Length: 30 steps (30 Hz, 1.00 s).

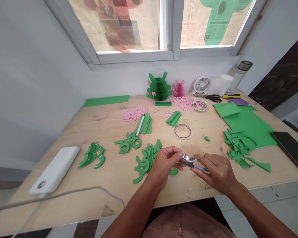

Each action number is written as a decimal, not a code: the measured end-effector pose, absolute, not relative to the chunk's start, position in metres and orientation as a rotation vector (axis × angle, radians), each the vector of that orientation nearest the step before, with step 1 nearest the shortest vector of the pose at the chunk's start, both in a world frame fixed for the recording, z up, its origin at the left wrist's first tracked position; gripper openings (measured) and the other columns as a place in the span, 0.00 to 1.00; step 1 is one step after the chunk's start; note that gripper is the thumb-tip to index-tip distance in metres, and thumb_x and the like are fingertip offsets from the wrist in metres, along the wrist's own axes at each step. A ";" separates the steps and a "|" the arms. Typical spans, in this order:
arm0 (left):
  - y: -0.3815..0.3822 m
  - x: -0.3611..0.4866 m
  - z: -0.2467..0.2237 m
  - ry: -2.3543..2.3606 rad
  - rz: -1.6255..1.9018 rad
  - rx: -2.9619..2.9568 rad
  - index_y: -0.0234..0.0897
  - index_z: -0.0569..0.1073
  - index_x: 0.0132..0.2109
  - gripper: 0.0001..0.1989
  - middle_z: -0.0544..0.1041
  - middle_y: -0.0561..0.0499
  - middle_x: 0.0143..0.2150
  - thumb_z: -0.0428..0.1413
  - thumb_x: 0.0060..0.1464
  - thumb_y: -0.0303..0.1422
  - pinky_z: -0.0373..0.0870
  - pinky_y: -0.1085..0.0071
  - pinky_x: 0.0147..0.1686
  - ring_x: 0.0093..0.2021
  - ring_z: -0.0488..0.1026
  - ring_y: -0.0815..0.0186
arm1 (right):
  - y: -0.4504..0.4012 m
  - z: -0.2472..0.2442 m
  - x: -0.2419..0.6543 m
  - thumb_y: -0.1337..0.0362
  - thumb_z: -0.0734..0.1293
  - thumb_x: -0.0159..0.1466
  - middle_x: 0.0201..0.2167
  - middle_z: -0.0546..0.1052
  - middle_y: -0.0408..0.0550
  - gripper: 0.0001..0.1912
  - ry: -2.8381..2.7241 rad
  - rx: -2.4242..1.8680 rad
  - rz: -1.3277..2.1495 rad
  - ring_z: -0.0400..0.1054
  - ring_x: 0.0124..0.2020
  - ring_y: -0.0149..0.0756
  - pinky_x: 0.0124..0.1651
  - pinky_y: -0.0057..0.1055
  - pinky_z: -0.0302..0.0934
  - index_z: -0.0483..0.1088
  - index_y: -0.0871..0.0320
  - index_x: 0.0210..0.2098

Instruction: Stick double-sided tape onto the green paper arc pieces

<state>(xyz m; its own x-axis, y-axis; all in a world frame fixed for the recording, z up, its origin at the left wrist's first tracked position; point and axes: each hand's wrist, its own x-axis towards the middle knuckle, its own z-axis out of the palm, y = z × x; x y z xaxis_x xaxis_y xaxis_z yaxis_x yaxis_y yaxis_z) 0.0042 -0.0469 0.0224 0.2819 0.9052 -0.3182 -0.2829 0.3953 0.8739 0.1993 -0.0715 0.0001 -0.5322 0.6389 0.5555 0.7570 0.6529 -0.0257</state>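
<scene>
My right hand [217,172] is closed around the handles of a small silver two-handled tool [190,160], perhaps a hole punch or clipper; its exact kind is unclear. Pinched together at the tool's front end are the fingers of my left hand [167,162]. Something small and pale shows by that thumb, too small to name. Under and beside my left hand lie rows of curved green paper pieces [146,158], partly hidden by the hand. More green cut-outs [129,142] rest farther left, and another group [92,155] is near the white power bank [57,170].
Pink paper cut-outs [134,113], a tape ring [182,131] and folded green paper [173,118] lie beyond my hands. At right are green scraps [238,148], green sheets [253,125], a phone [290,148] and black scissors [212,98]. A cable [89,188] crosses front left.
</scene>
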 end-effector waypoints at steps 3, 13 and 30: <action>-0.048 0.004 0.021 0.979 0.987 0.796 0.32 0.73 0.27 0.10 0.73 0.51 0.22 0.61 0.44 0.36 0.67 0.74 0.24 0.23 0.68 0.70 | -0.075 -0.001 0.201 0.59 0.66 0.61 0.23 0.74 0.45 0.11 -2.329 -1.115 -0.229 0.65 0.22 0.31 0.26 0.29 0.53 0.71 0.60 0.40; -0.062 0.003 0.021 1.072 0.961 0.944 0.33 0.74 0.30 0.09 0.73 0.51 0.23 0.60 0.44 0.36 0.66 0.74 0.26 0.24 0.68 0.70 | -0.075 0.012 0.191 0.55 0.66 0.58 0.29 0.78 0.47 0.13 -1.545 -1.399 0.725 0.71 0.28 0.37 0.29 0.29 0.65 0.75 0.58 0.35; -0.071 0.002 0.018 1.251 0.902 1.425 0.37 0.76 0.31 0.07 0.77 0.51 0.28 0.53 0.49 0.30 0.65 0.73 0.31 0.28 0.69 0.67 | -0.068 0.009 0.155 0.59 0.66 0.57 0.20 0.66 0.40 0.10 -1.537 -1.396 1.119 0.57 0.22 0.27 0.24 0.24 0.55 0.70 0.59 0.27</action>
<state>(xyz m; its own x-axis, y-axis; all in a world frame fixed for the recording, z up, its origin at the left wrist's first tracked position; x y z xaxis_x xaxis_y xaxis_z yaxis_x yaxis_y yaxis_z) 0.0022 -0.0706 0.0184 0.1880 0.9793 -0.0754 0.2375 0.0292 0.9710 0.1552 -0.0682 0.0092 -0.1100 0.9937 -0.0203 0.3249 0.0167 -0.9456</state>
